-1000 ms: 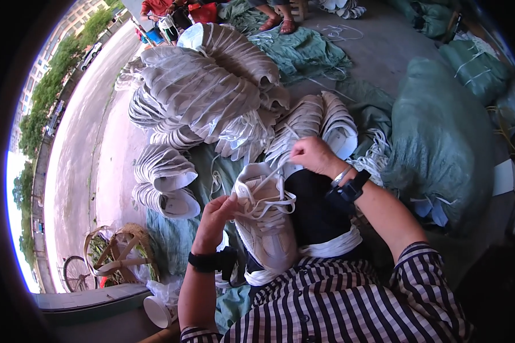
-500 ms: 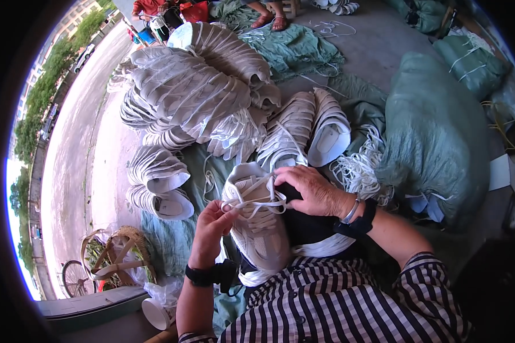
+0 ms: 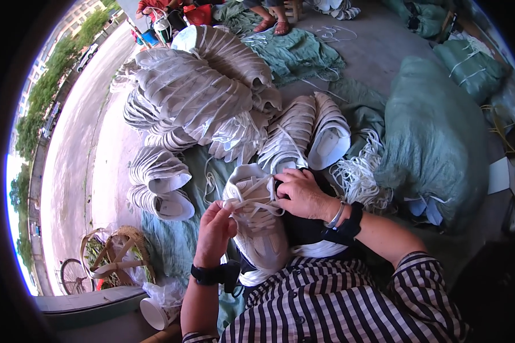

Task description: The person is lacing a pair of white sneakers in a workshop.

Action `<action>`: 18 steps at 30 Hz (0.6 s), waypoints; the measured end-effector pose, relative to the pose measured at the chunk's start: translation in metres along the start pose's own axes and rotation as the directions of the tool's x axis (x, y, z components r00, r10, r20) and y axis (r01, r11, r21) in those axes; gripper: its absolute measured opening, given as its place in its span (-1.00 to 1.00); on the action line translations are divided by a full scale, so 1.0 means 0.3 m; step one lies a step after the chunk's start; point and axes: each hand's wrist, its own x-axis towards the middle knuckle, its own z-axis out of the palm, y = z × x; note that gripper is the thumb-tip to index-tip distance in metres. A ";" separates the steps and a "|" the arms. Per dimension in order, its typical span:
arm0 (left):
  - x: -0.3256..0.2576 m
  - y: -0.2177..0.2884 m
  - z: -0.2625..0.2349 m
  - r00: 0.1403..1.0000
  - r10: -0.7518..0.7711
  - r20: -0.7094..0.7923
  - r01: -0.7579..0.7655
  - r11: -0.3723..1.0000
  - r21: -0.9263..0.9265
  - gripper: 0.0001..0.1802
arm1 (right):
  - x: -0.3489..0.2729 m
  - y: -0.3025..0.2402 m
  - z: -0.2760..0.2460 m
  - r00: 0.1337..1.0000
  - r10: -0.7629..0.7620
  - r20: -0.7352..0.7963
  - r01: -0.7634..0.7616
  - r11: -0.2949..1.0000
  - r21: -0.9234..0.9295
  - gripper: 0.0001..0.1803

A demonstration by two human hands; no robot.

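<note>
A pale grey-white shoe upper lies on my lap with its white lace partly threaded. My left hand pinches the lace at the shoe's left side. My right hand rests on the shoe's right edge with its fingers curled over the lace near the top eyelets. Both wrists wear dark bands.
Stacked bundles of white shoe uppers tied with string fill the ground ahead. A loose bunch of white laces lies to the right beside a big green sack. A woven basket and a paper cup sit at lower left. Another person's sandalled feet are at the top.
My right hand came down from the stacked uppers onto the shoe's right side. My left hand moved up along the lace.
</note>
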 end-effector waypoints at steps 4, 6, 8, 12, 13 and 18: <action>0.013 -0.038 -0.041 0.996 0.007 0.088 0.009 0.982 -0.188 -0.90 | -0.004 0.026 -0.001 0.999 -0.027 0.036 0.025 0.998 0.062 -0.81; 0.006 -0.044 -0.054 0.996 -0.011 0.083 0.023 0.989 -0.147 -0.88 | -0.010 0.031 0.005 0.994 -0.112 0.007 0.112 0.994 0.016 -0.82; -0.004 -0.018 -0.025 1.000 0.003 0.029 0.000 0.995 -0.097 -0.85 | -0.008 0.014 0.003 0.991 -0.134 -0.004 0.134 0.991 -0.001 -0.85; 0.042 0.015 -0.193 0.970 0.201 -0.136 -0.182 0.973 0.139 -0.66 | 0.001 -0.045 0.025 0.968 -0.234 -0.093 0.237 0.971 0.020 -0.87; 0.056 0.045 -0.182 0.932 0.216 -0.292 -0.124 0.944 0.305 -0.64 | 0.000 -0.056 0.024 0.948 -0.285 -0.141 0.295 0.954 0.053 -0.86; 0.075 0.166 -0.173 0.992 0.048 -0.119 0.021 0.855 0.518 -0.50 | 0.002 -0.125 0.029 0.952 -0.282 -0.118 0.300 0.787 0.539 -0.81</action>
